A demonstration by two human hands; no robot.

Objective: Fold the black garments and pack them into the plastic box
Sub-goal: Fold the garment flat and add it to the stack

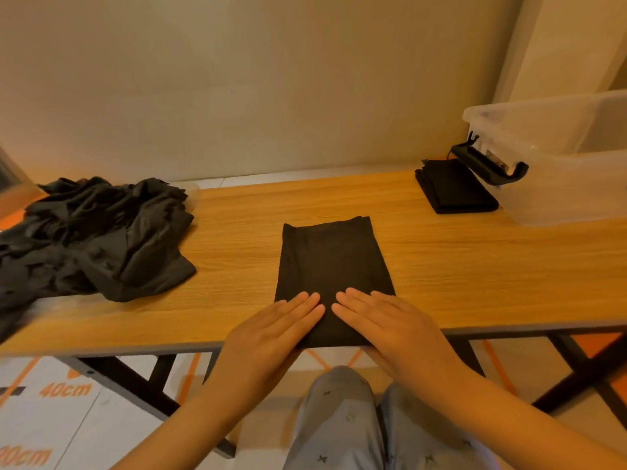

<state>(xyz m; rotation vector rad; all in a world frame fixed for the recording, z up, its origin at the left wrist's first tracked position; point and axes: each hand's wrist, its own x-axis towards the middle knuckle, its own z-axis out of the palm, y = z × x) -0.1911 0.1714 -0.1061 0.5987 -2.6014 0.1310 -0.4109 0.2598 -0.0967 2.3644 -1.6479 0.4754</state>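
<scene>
A black garment lies folded into a long rectangle at the middle of the wooden table, its near end at the table's front edge. My left hand and my right hand lie flat on that near end, fingers straight, fingertips almost meeting. A heap of unfolded black garments sits at the table's left. A small folded black garment lies at the back right, beside the clear plastic box.
The box stands at the table's right end with a black latch handle hanging off its near side. A wall runs close behind the table. My knees in grey patterned trousers are below the front edge, between black table legs.
</scene>
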